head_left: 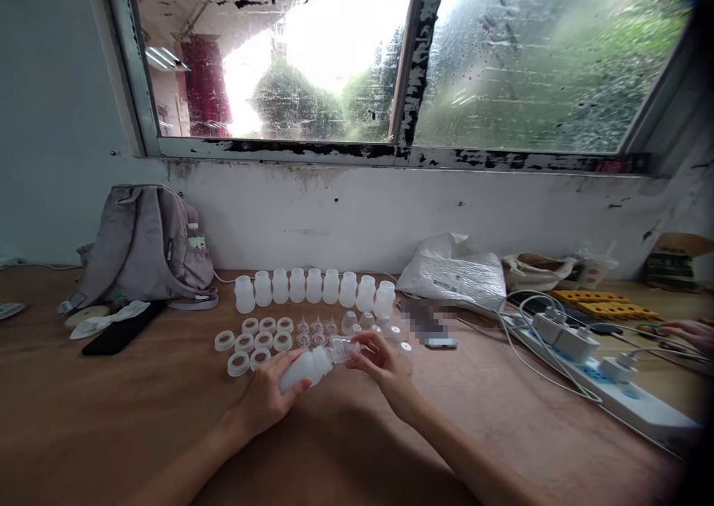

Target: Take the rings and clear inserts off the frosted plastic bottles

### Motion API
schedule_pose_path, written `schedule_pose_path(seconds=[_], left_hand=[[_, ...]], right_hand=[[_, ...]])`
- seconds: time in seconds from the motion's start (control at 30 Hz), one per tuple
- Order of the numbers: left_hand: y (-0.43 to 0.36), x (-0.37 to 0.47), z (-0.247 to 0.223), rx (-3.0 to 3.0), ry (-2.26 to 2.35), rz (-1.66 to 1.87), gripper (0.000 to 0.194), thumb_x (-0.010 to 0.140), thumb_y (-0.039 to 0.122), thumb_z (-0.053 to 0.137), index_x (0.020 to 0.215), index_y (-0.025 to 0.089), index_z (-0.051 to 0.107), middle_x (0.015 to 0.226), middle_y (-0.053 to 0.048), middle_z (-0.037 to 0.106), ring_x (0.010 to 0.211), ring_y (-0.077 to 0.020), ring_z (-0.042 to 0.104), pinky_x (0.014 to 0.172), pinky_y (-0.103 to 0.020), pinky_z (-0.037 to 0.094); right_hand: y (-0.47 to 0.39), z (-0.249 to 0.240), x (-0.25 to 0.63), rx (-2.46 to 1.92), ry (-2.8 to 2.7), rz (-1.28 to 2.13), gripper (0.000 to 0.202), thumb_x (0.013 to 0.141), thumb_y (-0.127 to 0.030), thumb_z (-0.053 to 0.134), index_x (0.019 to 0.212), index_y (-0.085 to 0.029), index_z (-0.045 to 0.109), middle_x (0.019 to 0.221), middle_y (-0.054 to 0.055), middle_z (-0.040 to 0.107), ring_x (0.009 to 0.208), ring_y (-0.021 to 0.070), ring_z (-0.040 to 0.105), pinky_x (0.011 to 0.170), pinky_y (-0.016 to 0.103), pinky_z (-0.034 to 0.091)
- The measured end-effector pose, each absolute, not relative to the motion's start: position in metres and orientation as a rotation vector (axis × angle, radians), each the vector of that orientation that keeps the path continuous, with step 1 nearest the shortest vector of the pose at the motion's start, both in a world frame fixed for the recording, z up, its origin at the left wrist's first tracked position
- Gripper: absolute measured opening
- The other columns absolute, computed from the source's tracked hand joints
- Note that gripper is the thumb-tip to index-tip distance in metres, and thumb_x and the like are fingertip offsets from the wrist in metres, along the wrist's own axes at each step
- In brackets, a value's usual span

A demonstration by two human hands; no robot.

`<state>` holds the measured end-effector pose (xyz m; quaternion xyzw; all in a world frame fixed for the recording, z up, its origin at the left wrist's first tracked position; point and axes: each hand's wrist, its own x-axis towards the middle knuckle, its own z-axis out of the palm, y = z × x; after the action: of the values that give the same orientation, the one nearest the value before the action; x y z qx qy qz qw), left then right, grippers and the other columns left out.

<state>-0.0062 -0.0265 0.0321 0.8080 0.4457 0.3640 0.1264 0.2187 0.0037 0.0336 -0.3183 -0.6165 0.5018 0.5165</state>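
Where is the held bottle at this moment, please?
In the head view, the bottle is below and left of centre, in the left hand, beside the clear piece in the right hand.

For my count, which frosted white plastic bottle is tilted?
The frosted white bottle held in the left hand; the nine others stand upright in a row.

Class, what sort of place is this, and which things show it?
Probably a workroom or small workshop: matching white bottles stand in a row, loose rings lie grouped, and a power strip sits on the table.
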Motion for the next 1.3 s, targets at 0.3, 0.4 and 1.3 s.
schedule_pose_path(seconds=[0.3, 0.4, 1.3], left_hand=[[-0.025, -0.008, 0.029, 2.366, 1.292, 1.032, 0.040, 0.077, 0.039, 0.049, 0.113, 0.022, 0.049, 0.101, -0.006, 0.058, 0.092, -0.0191, 0.055, 0.082, -0.031, 0.044], [-0.025, -0.008, 0.029, 2.344, 1.295, 1.012, 0.042, 0.076, 0.041, 0.050, 0.115, 0.023, 0.049, 0.098, -0.005, 0.058, 0.089, -0.0184, 0.055, 0.079, -0.030, 0.045], [-0.028, -0.012, 0.036, 2.274, 1.275, 0.917, 0.041, 0.073, 0.044, 0.052, 0.105, 0.020, 0.060, 0.074, -0.003, 0.057, 0.065, -0.0147, 0.053, 0.060, -0.025, 0.042]], right_hand=[[0.001, 0.031, 0.217, -0.789, -1.649, 1.172, 0.024, 0.072, -0.033, 0.060, 0.092, -0.022, 0.053, 0.101, 0.004, 0.055, 0.091, 0.0186, 0.053, 0.079, 0.032, 0.044], [0.001, 0.030, 0.216, -0.797, -1.659, 1.147, 0.022, 0.073, -0.034, 0.060, 0.090, -0.021, 0.053, 0.092, 0.003, 0.057, 0.088, 0.0184, 0.054, 0.077, 0.031, 0.045], [-0.005, 0.025, 0.213, -0.762, -1.718, 1.316, 0.032, 0.069, -0.036, 0.063, 0.095, -0.019, 0.057, 0.094, 0.005, 0.059, 0.088, 0.0194, 0.056, 0.077, 0.033, 0.046]])
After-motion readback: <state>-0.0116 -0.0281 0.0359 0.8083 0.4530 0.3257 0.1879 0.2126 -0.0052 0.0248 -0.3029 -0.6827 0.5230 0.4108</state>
